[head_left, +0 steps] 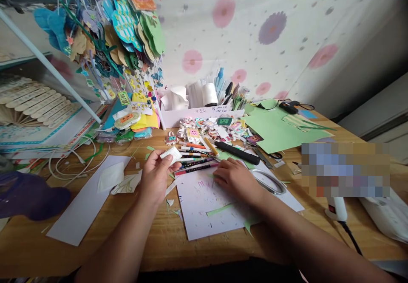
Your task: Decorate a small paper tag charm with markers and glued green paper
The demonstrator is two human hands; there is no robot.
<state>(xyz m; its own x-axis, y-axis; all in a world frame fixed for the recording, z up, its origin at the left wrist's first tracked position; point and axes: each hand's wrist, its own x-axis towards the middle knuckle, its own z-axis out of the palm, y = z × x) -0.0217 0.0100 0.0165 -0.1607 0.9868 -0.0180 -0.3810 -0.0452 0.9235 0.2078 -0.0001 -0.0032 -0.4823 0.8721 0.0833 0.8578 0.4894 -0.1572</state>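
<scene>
My left hand (155,176) is raised a little above the wooden table (134,236) and pinches a small white paper piece (171,154) between thumb and fingers. My right hand (234,176) rests on a white sheet (207,206) marked with coloured scribbles, its fingers curled down next to a row of marker pens (194,159). Whether those fingers hold anything is hidden. A strip of green paper (219,209) lies on the sheet below the right hand.
A pile of small stickers (210,130), a black-handled tool (239,152), green paper sheets (277,130), a white organiser box (197,113) with pens, a glue gun (336,208), hanging paper crafts (121,32), white cables (76,164) and a long white sheet (86,202) crowd the table.
</scene>
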